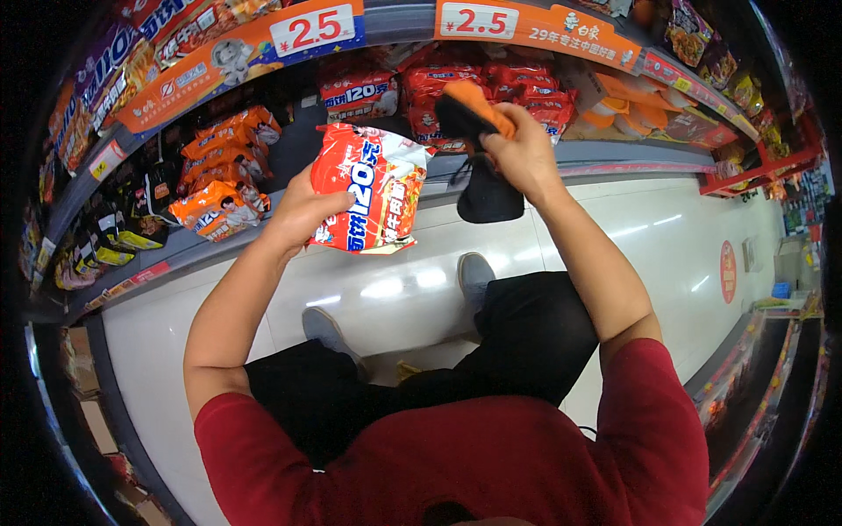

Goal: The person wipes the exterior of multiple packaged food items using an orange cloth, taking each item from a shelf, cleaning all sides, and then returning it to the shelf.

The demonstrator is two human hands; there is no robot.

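My left hand [306,214] grips a red and white packet of instant noodles [368,191] by its left side, thumb across the printed front. The packet is held up in front of the lower shelf. In my right hand [523,154] is a black and orange cloth [470,112], pinched near its middle. Its orange end points up and a black part hangs below my fingers; whether it is a rag or a glove I cannot tell. Behind the cloth, red noodle packets [441,82] are stacked on the shelf, partly hidden by it.
Orange noodle packets [220,174] stand in a row at the left of the shelf, beside black and yellow packs [118,240]. Price strips [243,59] run along the upper shelf edge. A red rack [766,161] juts out at the right. My knees are bent over the tiled floor [395,289].
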